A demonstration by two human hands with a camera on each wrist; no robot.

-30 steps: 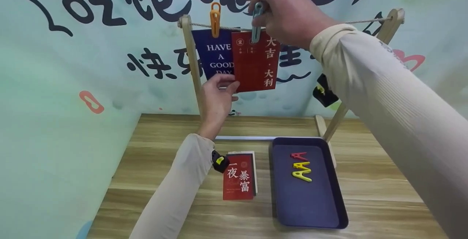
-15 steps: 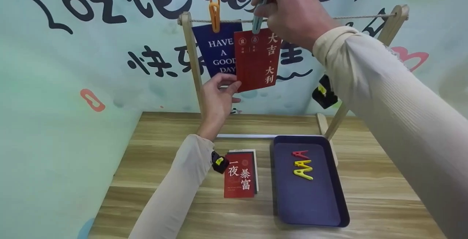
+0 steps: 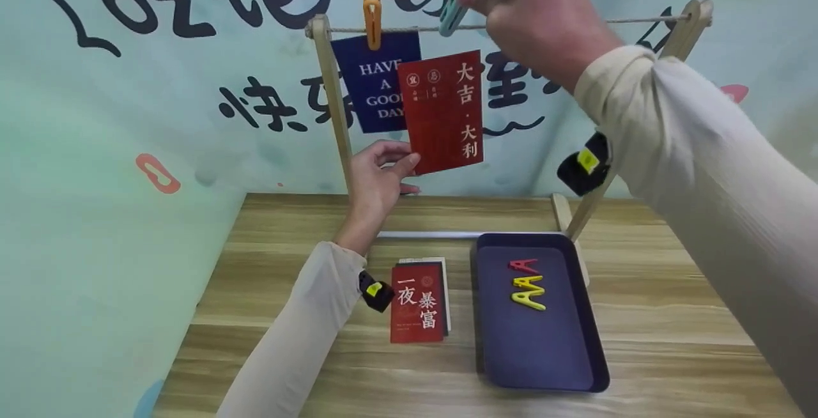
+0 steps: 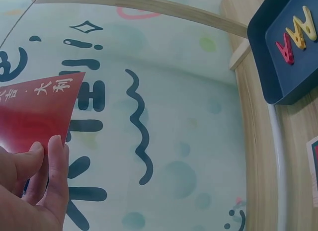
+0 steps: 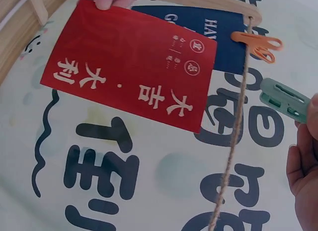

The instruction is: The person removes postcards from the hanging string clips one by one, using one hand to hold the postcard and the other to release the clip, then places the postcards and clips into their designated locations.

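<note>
My left hand (image 3: pixel 380 178) pinches a red card (image 3: pixel 444 114) with white characters by its lower left corner, thumb in front. The card's top edge sits below the rope (image 3: pixel 543 23) and overlaps a blue card (image 3: pixel 380 98) behind it. An orange clothespin (image 3: pixel 372 18) fixes that blue card to the rope. Higher up, my right hand (image 3: pixel 543 15) pinches a light teal clothespin (image 5: pixel 285 99) between thumb and fingers. In the right wrist view this clothespin is apart from both the rope and the red card.
A wooden frame (image 3: pixel 332 85) carries the rope. On the table (image 3: pixel 281 264) lie a stack of cards (image 3: pixel 418 306), a red one on top, and a dark blue tray (image 3: pixel 543 354) holding a red clothespin (image 3: pixel 523 266) and yellow ones (image 3: pixel 528 293). A printed backdrop (image 3: pixel 83 149) stands behind.
My right hand has lifted the teal clothespin up, away from the red card's top edge. The red card has dropped lower, away from the rope, still in my left hand.
</note>
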